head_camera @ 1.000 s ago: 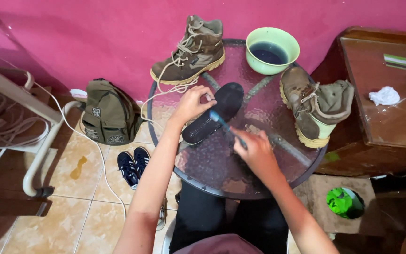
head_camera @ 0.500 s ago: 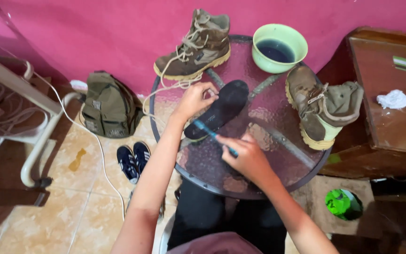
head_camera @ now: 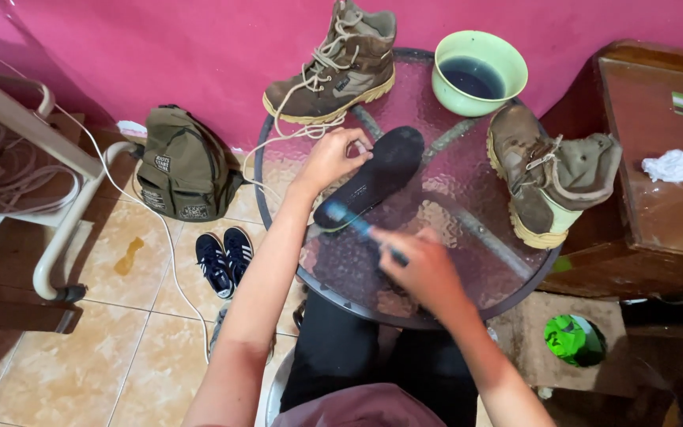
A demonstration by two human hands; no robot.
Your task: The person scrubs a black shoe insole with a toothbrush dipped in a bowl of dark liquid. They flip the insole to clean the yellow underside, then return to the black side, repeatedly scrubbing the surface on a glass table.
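Black insole [head_camera: 377, 175] laid on round glass table [head_camera: 468, 261], long axis diagonal (heel near, toe toward green bowl [head_camera: 480, 73]). Far edge pinned by left hand [head_camera: 333, 158], fingers clamped. Blue brush [head_camera: 353, 221] gripped by right hand [head_camera: 420, 265], bristles at near end, motion-blurred.

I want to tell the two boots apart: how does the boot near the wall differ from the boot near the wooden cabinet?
The boot near the wall stands upright on its sole; the boot near the cabinet lies tipped on its side. The wall boot has long loose laces trailing off the glass table; the cabinet boot has its tongue pulled wide open. Both are brown, worn ankle boots with pale soles.
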